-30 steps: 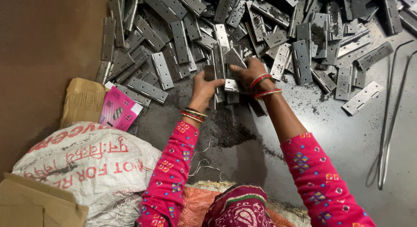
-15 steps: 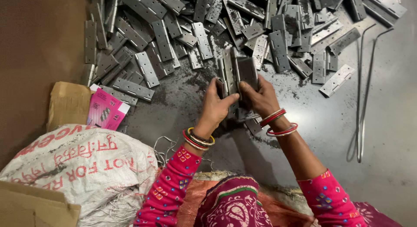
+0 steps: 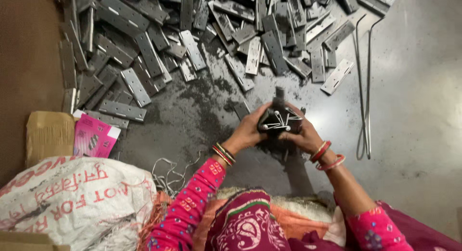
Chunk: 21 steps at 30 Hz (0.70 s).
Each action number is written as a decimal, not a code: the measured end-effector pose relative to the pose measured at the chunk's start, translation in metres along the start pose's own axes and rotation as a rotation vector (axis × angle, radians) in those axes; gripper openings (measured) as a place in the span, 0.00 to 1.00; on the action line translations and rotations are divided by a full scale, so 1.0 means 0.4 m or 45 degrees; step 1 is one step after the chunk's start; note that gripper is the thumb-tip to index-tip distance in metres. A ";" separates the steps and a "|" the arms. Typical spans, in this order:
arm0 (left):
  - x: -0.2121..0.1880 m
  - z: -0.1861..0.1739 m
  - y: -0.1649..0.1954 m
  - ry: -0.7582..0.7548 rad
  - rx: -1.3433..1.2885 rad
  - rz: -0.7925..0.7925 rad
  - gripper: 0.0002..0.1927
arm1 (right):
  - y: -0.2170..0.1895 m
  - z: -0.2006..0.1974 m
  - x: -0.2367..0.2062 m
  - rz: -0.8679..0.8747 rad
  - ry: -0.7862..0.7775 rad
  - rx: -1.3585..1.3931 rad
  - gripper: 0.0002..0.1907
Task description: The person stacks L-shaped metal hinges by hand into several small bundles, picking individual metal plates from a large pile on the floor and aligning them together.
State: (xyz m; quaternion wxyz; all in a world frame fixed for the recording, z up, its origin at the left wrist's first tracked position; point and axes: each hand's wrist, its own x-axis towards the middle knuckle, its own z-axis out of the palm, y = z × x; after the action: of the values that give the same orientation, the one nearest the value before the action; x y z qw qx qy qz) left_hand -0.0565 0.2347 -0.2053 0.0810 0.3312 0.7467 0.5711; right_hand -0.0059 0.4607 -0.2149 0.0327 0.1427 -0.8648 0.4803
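Now | left hand point(image 3: 250, 131) and right hand point(image 3: 304, 134) clasp hinge stack point(image 3: 279, 120) between them | apparently wire-bound

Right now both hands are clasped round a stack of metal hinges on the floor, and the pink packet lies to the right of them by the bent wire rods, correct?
Not quite. Both hands, left hand and right hand, do clasp the stack of metal hinges, but the pink packet lies to their left, beside the cardboard. The bent wire rods are on the right. The head view shows it.

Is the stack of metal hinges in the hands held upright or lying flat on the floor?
Upright: the stack of hinges stands on end, clasped between left hand and right hand, above the floor.
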 end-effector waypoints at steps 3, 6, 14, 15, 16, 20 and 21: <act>-0.014 0.054 -0.085 0.148 -0.083 -0.301 0.38 | 0.029 0.085 -0.048 0.470 0.240 0.260 0.26; -0.008 0.064 -0.079 0.224 -0.133 -0.407 0.31 | 0.020 0.123 0.018 0.425 0.491 0.503 0.16; 0.038 0.019 0.114 0.385 0.020 -0.203 0.36 | -0.205 0.038 0.085 0.010 0.712 0.685 0.15; 0.036 0.016 0.123 0.393 0.046 -0.136 0.38 | -0.219 0.017 0.094 -0.167 0.681 0.691 0.22; 0.030 0.012 0.125 0.356 0.020 -0.113 0.40 | -0.227 0.002 0.092 -0.331 0.641 0.695 0.29; 0.022 -0.002 0.064 0.163 -0.077 -0.046 0.52 | -0.173 -0.006 0.084 -0.120 0.205 0.407 0.42; 0.033 -0.003 0.037 0.136 -0.097 -0.014 0.56 | -0.144 0.003 0.086 0.031 0.247 0.391 0.37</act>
State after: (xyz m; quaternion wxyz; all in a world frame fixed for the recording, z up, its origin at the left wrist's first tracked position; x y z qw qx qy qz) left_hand -0.0612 0.2433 -0.1882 0.0569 0.2928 0.7295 0.6155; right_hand -0.0226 0.4234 -0.1615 0.0881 0.0886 -0.7758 0.6185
